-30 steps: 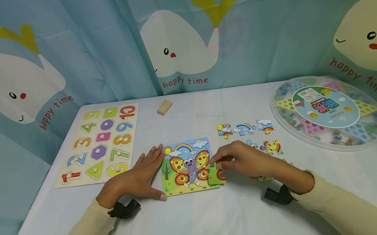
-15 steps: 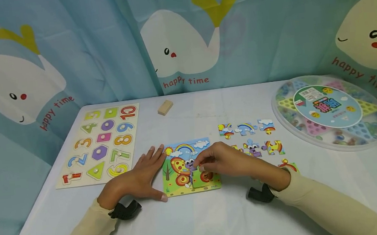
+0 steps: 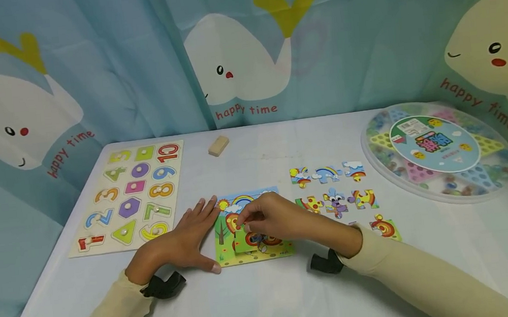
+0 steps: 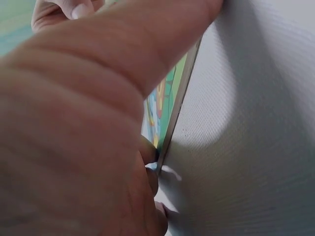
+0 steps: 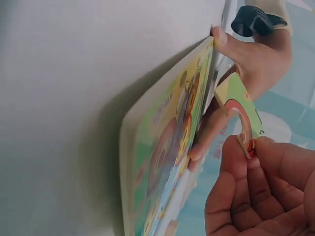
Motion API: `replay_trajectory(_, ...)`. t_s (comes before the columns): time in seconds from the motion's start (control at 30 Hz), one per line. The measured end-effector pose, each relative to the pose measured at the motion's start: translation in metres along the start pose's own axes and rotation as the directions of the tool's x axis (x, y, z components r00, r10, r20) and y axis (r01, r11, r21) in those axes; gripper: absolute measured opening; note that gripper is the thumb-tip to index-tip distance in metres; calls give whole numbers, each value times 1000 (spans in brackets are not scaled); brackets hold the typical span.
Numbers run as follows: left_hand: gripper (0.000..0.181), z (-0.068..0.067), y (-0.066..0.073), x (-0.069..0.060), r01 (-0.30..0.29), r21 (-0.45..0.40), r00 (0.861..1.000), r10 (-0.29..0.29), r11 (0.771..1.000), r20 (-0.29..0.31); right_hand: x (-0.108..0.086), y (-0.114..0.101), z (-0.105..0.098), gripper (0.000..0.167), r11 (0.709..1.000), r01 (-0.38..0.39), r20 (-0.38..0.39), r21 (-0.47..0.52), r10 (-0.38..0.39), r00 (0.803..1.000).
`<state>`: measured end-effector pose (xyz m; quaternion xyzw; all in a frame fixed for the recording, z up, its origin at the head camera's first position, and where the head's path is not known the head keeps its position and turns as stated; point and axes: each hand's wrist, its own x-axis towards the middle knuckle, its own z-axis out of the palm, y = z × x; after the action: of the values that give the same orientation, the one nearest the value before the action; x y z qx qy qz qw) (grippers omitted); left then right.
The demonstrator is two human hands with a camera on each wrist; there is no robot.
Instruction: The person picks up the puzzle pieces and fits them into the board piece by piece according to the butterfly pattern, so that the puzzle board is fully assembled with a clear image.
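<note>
My right hand (image 3: pixel 271 219) pinches a green puzzle piece (image 3: pixel 242 243) between thumb and fingertips, over the butterfly picture board (image 3: pixel 274 251). In the right wrist view the piece (image 5: pixel 240 91) is tilted and apart from the board (image 5: pixel 162 140), showing a red curved band and a rounded notch. The left hand (image 3: pixel 181 241) lies along the board's left side with fingers straight, thumb by the near corner and fingertips by the far one. In the left wrist view its thumb and palm cover much of the board (image 4: pixel 178 81). The right hand hides part of the butterfly.
Several loose puzzle pieces (image 3: pixel 335 204) lie in rows right of the board. A number-and-shape peg board (image 3: pixel 100 181) is at the left, a small wooden block (image 3: pixel 218 145) at the back. A round clear case (image 3: pixel 455 192) with marbles sits back right, before a whale-print curtain (image 3: pixel 337 69).
My right hand has carried the puzzle piece leftward, from the board's right edge to over its left half. The left hand has stayed beside the board.
</note>
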<state>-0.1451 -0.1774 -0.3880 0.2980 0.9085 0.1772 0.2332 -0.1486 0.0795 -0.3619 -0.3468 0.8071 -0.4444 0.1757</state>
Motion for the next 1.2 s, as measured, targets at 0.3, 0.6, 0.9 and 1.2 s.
replay_trajectory(0.3,125,1,-2,-1,0,4,1000,0,1000,-5,15,-15,9,12,994,14,27,-110,-11,1000)
replay_trajectory(0.6,125,1,-2,-1,-17,-15,1000,17,1000,-11,25,-12,8,13,985,-55,11,-165,57,998)
replay_trajectory(0.9,126,2,-1,1,-24,-12,1000,24,1000,-7,28,-5,18,15,985,-29,56,-169,39,998)
replay_trajectory(1.2,125,2,-1,0,-19,-11,1000,19,1000,-5,34,-11,25,12,970,-46,65,-237,63,996)
